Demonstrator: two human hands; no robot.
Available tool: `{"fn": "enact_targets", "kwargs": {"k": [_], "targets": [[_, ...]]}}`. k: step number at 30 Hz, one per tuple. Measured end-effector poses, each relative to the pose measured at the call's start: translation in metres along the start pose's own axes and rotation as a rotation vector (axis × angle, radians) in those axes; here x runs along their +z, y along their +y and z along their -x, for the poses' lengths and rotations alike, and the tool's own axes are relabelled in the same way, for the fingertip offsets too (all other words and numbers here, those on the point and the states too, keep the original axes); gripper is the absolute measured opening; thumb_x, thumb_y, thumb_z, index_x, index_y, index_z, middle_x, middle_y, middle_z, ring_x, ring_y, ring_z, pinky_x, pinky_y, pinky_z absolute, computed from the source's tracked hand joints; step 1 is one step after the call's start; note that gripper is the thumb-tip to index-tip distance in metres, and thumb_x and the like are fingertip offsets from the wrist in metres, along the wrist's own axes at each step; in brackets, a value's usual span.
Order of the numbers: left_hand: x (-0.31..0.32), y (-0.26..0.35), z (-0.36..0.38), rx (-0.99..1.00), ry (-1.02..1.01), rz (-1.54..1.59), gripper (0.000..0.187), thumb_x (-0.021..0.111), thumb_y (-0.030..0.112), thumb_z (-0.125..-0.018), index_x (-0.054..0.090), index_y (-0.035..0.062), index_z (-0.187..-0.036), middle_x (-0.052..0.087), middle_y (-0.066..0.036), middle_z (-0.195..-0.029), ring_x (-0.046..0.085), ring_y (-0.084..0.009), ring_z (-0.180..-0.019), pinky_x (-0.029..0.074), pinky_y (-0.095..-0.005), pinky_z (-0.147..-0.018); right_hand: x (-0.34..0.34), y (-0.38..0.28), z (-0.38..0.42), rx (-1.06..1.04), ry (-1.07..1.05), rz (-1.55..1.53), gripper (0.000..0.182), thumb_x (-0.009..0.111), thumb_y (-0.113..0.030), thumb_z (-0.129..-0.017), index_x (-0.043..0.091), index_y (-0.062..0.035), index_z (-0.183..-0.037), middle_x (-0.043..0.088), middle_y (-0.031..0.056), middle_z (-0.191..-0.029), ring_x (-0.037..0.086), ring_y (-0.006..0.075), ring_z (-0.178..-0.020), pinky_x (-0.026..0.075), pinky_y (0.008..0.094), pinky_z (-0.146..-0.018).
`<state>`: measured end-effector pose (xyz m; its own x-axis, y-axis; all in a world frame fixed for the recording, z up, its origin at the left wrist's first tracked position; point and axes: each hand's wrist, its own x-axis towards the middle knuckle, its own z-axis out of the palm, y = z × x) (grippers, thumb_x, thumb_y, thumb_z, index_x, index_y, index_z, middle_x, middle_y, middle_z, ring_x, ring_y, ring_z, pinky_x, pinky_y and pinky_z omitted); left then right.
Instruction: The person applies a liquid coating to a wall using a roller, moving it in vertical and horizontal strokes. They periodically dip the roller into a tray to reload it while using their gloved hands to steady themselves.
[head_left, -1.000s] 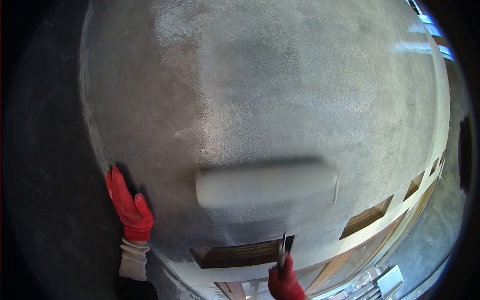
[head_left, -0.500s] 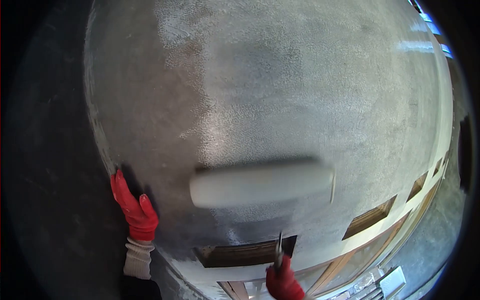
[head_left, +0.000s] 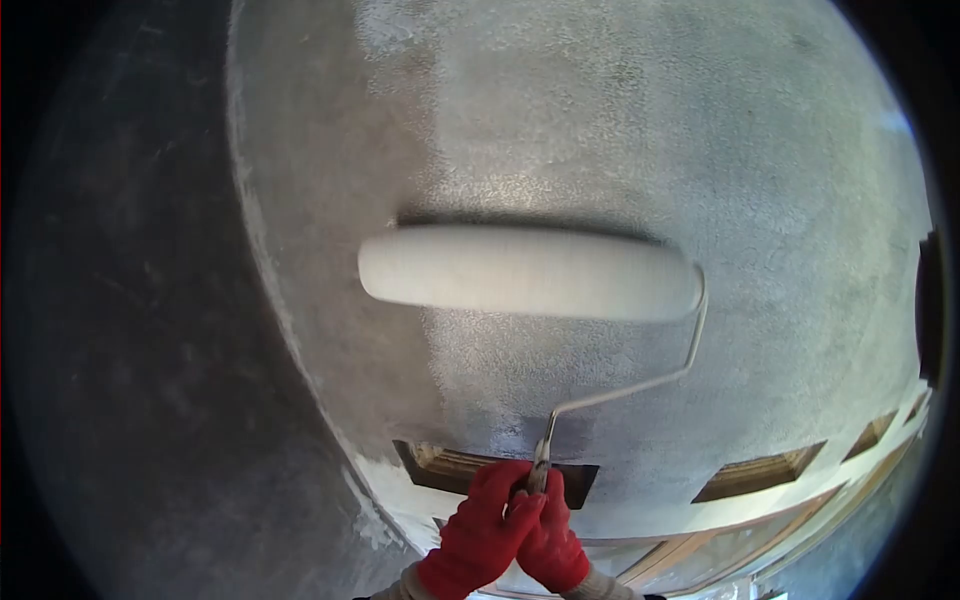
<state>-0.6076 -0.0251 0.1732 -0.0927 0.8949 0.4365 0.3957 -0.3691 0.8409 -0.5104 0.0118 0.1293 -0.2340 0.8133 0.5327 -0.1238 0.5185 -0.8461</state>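
A paint roller with a long whitish sleeve (head_left: 530,272) lies across the grey surface, its bent wire frame (head_left: 620,390) running down to the handle. Both hands wear red gloves. My left hand (head_left: 475,535) is closed around the handle (head_left: 540,472) from the left. Beside it, touching, my right hand (head_left: 552,540) grips the same handle. Most of the handle is hidden by the gloves. A wet, textured coat (head_left: 540,360) shows above and below the roller, while the strip to its left looks bare and darker.
Several rectangular recesses, one of them a wood-lined opening (head_left: 765,470), run along the lower edge of the surface. A dark grey wall (head_left: 140,330) meets it along a pale seam on the left. Wood-framed glass panes (head_left: 700,555) stand below at the right.
My left hand has left the surface at the left and joined my right hand on the roller handle. The roller has moved up in view, and its wire frame now shows clearly.
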Motion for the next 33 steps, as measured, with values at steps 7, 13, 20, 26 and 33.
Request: {"fn": "enact_targets", "kwargs": {"k": [7, 13, 20, 26, 33], "targets": [[0.019, 0.013, -0.001, -0.224, -0.026, -0.091, 0.027, 0.056, 0.021, -0.091, 0.055, 0.0060, -0.113, 0.062, -0.008, -0.098, 0.062, -0.0183, -0.090, 0.047, -0.0307, -0.081, -0.016, 0.015, 0.016, -0.023, -0.197, -0.232, 0.047, 0.050, -0.007, -0.090, 0.029, -0.0013, -0.131, 0.045, 0.0095, -0.118, 0.045, 0.0187, -0.108, 0.039, 0.0323, -0.091], [0.041, 0.004, 0.007, -0.138, 0.279, 0.043, 0.025, 0.051, 0.020, -0.093, 0.055, 0.0020, -0.111, 0.066, -0.011, -0.085, 0.065, -0.0159, -0.082, 0.050, -0.0274, -0.071, -0.044, 0.036, 0.045, 0.148, -0.553, -0.238, 0.042, 0.055, -0.010, -0.090, 0.038, 0.0008, -0.127, 0.057, 0.0168, -0.110, 0.057, 0.0254, -0.100, 0.044, 0.0334, -0.087], [0.091, -0.093, 0.085, -0.261, 0.407, -0.231, 0.024, 0.056, 0.029, -0.090, 0.054, 0.0051, -0.089, 0.056, -0.014, -0.062, 0.059, -0.0366, -0.062, 0.045, -0.0392, -0.051, -0.095, 0.084, 0.126, 0.669, -0.803, -0.291, 0.037, 0.051, -0.024, -0.094, 0.048, 0.0002, -0.122, 0.060, 0.0104, -0.101, 0.059, 0.0178, -0.087, 0.048, 0.0308, -0.074], [0.116, -0.111, 0.117, -0.527, 0.332, -0.301, 0.028, 0.056, 0.034, -0.090, 0.054, 0.0059, -0.086, 0.060, -0.014, -0.065, 0.061, -0.0366, -0.065, 0.046, -0.0415, -0.053, -0.131, 0.077, 0.149, 0.754, -0.899, -0.278, 0.046, 0.049, -0.032, -0.095, 0.045, 0.0005, -0.127, 0.061, 0.0087, -0.100, 0.058, 0.0161, -0.086, 0.048, 0.0298, -0.076], [0.090, -0.089, 0.069, -0.385, 0.415, -0.251, 0.031, 0.054, 0.034, -0.091, 0.056, 0.0032, -0.093, 0.060, -0.017, -0.067, 0.062, -0.0362, -0.065, 0.045, -0.0400, -0.052, -0.139, 0.044, 0.133, 0.874, -0.950, -0.185, 0.049, 0.048, -0.033, -0.094, 0.041, 0.0012, -0.129, 0.059, 0.0094, -0.104, 0.057, 0.0166, -0.090, 0.047, 0.0299, -0.078]]}}
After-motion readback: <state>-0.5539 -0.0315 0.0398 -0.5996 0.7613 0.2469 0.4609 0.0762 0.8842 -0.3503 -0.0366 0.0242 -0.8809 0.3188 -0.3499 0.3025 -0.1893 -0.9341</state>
